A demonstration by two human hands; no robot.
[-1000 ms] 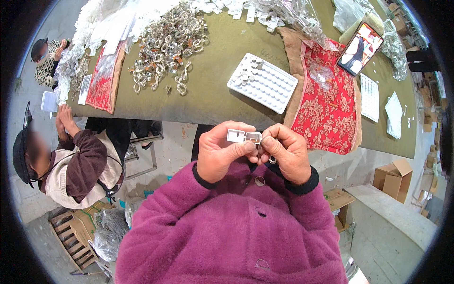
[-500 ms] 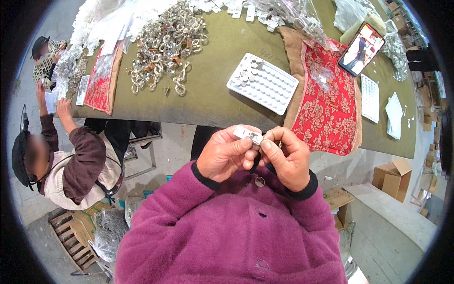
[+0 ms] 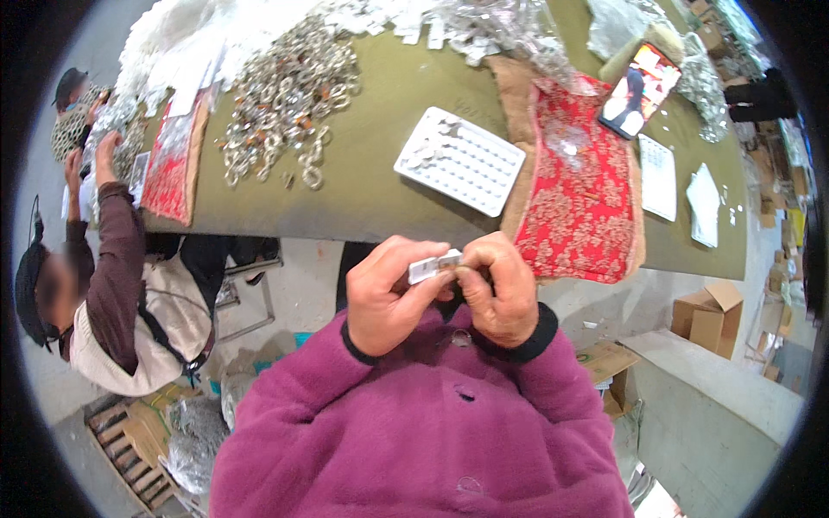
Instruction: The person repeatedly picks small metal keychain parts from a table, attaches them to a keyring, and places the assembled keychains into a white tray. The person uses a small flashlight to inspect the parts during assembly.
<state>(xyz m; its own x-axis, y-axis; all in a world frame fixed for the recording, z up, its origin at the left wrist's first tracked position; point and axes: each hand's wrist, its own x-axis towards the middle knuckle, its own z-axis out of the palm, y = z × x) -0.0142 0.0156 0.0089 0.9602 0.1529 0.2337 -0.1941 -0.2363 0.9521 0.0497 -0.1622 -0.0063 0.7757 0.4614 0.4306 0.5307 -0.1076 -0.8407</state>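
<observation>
My left hand (image 3: 380, 302) is closed, pinching a small white card or tag (image 3: 421, 271) between thumb and fingers. At the card's right end, the fingertips of my right hand (image 3: 501, 298) press together. A tiny pale piece seems to sit there, mostly hidden by the fingers. Both hands are held in front of my chest, just off the table's near edge. Beyond them lies a white tray (image 3: 484, 177) with rows of small round bumps, and small whitish pieces (image 3: 429, 148) are heaped at its left end.
Left of the tray spreads a pile of linked clear rings (image 3: 289, 95). Red floral cloth (image 3: 583, 216) drapes at the right, with a phone (image 3: 639, 91) propped behind it. White cards and plastic bags (image 3: 509, 30) fill the back. A co-worker (image 3: 121, 293) sits at the left.
The white card has turned in my fingers, its right end now tilted up instead of down. My left hand has rolled so its back shows more. The co-worker's arm has reached farther forward.
</observation>
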